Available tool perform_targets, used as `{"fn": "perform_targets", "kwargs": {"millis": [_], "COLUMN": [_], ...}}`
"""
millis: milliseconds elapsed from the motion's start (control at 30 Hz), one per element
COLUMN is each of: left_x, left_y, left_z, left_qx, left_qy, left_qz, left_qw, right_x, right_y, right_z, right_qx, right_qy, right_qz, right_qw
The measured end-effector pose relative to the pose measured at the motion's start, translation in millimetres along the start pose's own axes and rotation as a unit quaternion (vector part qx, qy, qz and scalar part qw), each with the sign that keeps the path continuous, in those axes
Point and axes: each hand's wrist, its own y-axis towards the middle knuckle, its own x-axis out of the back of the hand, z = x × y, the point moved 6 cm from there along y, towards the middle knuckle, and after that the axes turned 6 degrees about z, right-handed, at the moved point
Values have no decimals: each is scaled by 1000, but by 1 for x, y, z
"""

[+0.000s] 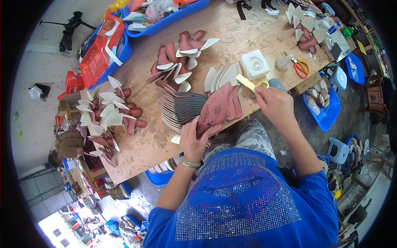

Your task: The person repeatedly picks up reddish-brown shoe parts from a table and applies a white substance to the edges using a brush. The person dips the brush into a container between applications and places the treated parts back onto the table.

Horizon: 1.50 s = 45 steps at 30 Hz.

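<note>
My left hand [193,140] is closed on the near end of a reddish insole [218,105], its thumb and fingers at the edge. Beside and partly under that insole spreads a fanned stack of insoles [178,107] with pale edges. In my right hand [275,103] is a small flat brush [245,82] with a pale yellow end, raised just right of the insole. White curved pieces [221,78] lie overlapped beyond the insole. Behind the brush sits a white block-shaped pot [254,65] with a round opening.
Bundles of reddish insoles with white pieces lie at the back [178,58], left [111,107] and far right [306,35] of the wooden table [144,109]. Orange-handled pliers [301,68] are near a small bottle [283,62]. Blue bins [169,20] stand along the far edge.
</note>
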Motion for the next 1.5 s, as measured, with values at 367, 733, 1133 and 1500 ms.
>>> {"fn": "perform_targets", "kwargs": {"millis": [367,733,1133,1500], "left_x": [3,5,14,8], "left_y": [-10,-22,-28,-43], "left_z": [5,13,27,59], "left_qx": [16,57,131,205], "left_qy": [-27,-86,-166,-336], "left_qz": [-20,-43,-46,-88], "left_qw": [999,994,976,915], "right_x": [-2,7,9,4], "right_y": [4,13,29,-1], "right_z": [9,12,22,76], "right_qx": [11,31,72,144], "right_qy": [26,19,146,251], "right_qz": [-3,16,-3,151], "right_qw": [1000,999,987,945]}}
